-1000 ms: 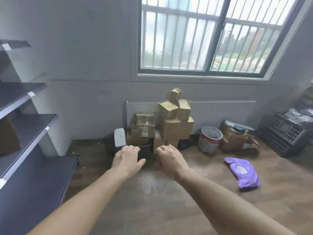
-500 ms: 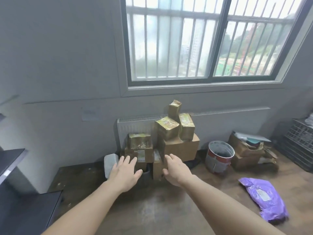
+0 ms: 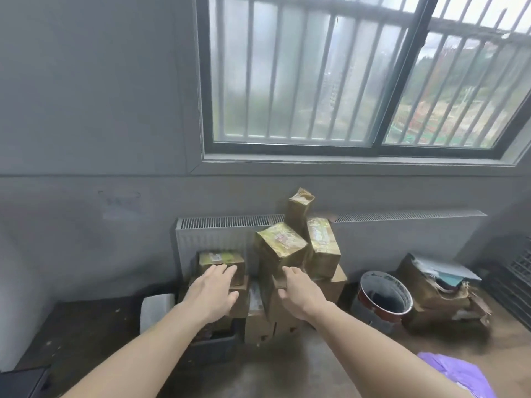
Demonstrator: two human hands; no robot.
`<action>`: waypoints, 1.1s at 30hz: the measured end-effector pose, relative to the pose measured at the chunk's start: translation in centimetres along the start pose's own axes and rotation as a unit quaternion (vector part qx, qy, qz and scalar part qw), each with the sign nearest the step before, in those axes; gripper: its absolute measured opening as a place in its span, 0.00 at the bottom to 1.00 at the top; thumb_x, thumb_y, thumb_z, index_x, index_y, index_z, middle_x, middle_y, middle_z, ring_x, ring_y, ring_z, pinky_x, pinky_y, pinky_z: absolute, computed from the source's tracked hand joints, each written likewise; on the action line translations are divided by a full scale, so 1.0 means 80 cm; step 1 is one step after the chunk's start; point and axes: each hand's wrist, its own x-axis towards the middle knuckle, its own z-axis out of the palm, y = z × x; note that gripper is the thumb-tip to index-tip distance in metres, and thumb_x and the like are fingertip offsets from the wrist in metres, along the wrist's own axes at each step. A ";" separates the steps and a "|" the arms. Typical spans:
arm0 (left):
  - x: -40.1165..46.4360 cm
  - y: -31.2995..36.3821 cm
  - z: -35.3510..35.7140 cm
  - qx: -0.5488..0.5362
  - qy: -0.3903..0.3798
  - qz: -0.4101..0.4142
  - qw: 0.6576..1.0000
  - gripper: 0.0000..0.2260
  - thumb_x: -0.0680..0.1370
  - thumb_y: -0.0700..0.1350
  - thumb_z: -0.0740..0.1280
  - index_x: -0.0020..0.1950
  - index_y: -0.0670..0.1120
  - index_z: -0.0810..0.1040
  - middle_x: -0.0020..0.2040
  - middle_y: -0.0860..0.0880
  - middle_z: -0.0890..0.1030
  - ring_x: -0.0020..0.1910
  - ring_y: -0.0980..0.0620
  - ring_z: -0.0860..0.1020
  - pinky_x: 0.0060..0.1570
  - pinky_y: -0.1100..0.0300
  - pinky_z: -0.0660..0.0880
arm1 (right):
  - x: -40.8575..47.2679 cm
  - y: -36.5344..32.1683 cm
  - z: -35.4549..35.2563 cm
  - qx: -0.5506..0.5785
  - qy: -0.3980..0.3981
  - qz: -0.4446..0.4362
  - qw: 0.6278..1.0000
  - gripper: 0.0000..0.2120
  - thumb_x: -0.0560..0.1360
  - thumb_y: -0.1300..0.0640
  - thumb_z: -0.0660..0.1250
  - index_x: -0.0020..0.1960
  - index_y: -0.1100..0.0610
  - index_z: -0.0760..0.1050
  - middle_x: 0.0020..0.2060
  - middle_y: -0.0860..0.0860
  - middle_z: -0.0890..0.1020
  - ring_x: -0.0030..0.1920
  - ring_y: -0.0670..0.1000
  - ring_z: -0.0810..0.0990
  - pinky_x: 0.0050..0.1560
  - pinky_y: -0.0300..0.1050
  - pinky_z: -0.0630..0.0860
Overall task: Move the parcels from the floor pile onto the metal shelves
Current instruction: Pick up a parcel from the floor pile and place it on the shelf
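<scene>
A pile of taped cardboard parcels (image 3: 287,314) stands on the floor against a white radiator. My left hand (image 3: 211,294) reaches out with straight fingers, its tips just in front of a small taped parcel (image 3: 221,258) on the pile's left side. My right hand (image 3: 300,293) is stretched toward the tilted parcel (image 3: 280,248) at the pile's middle, fingers relaxed, holding nothing. Two more taped parcels (image 3: 321,245) lean behind it, the tallest one (image 3: 298,211) at the top. Only a dark corner of the metal shelf (image 3: 23,380) shows at the bottom left.
A round metal bucket (image 3: 383,300) sits right of the pile, beside an open box of papers (image 3: 439,291). A purple plastic bag (image 3: 462,374) lies at the bottom right. A white roll (image 3: 156,310) and a dark crate (image 3: 212,344) are left of the pile. Barred window above.
I have come closer to the pile. Both hands have moved forward and up to the parcels. The shelves have slid almost out of view on the left.
</scene>
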 end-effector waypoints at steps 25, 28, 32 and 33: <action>0.546 -0.012 0.089 0.065 -0.169 0.101 0.978 0.30 0.80 0.48 0.63 0.80 0.48 0.55 0.77 0.48 0.61 0.76 0.45 0.59 0.73 0.51 0.61 | 0.446 0.156 0.034 0.073 -0.106 0.127 0.984 0.27 0.80 0.53 0.59 0.76 0.57 0.57 0.74 0.53 0.62 0.73 0.54 0.63 0.70 0.49 0.64; 0.562 -0.013 0.111 0.073 -0.198 0.078 0.974 0.30 0.80 0.48 0.62 0.80 0.50 0.54 0.78 0.48 0.61 0.77 0.45 0.58 0.74 0.50 0.61 | 0.467 0.174 0.049 0.077 -0.120 0.122 0.982 0.25 0.79 0.53 0.60 0.74 0.57 0.61 0.70 0.52 0.66 0.70 0.54 0.67 0.67 0.48 0.67; 0.583 -0.011 0.131 0.077 -0.200 0.058 0.975 0.30 0.80 0.46 0.63 0.80 0.49 0.55 0.77 0.48 0.62 0.76 0.45 0.59 0.73 0.51 0.62 | 0.490 0.194 0.065 0.074 -0.137 0.108 0.982 0.24 0.78 0.53 0.59 0.73 0.58 0.61 0.71 0.53 0.66 0.72 0.54 0.64 0.70 0.47 0.64; 0.589 -0.009 0.137 0.078 -0.201 0.057 0.975 0.30 0.80 0.46 0.63 0.80 0.49 0.55 0.77 0.47 0.62 0.75 0.45 0.59 0.73 0.51 0.62 | 0.496 0.199 0.069 0.076 -0.142 0.107 0.981 0.25 0.78 0.53 0.59 0.73 0.59 0.61 0.72 0.54 0.65 0.73 0.54 0.63 0.71 0.48 0.64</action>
